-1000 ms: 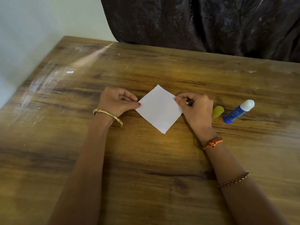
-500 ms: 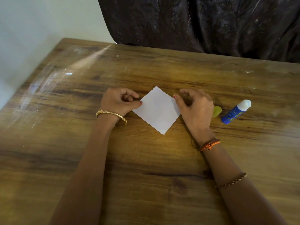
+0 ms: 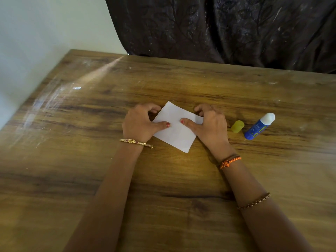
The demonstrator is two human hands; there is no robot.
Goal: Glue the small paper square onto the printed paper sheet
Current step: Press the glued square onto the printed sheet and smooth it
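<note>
A white paper square (image 3: pixel 177 136) lies turned like a diamond on the wooden table (image 3: pixel 163 179). No print shows on its upper face, and I see no second sheet. My left hand (image 3: pixel 140 122) holds its left side: the thumb lies flat on the paper and the fingers curl at the far left edge. My right hand (image 3: pixel 211 122) holds the right side the same way, thumb on top and fingers curled at the far right edge. The two thumb tips nearly meet at the paper's middle.
A blue glue stick (image 3: pixel 259 126) with its white tip bare lies to the right of my right hand. Its yellow cap (image 3: pixel 237 126) lies between them. A dark curtain (image 3: pixel 218 28) hangs behind the table, and a pale wall (image 3: pixel 45 42) runs along the left edge.
Both hands moved from pinching the paper's side corners to laying their thumbs across it toward the middle. The paper has turned slightly.
</note>
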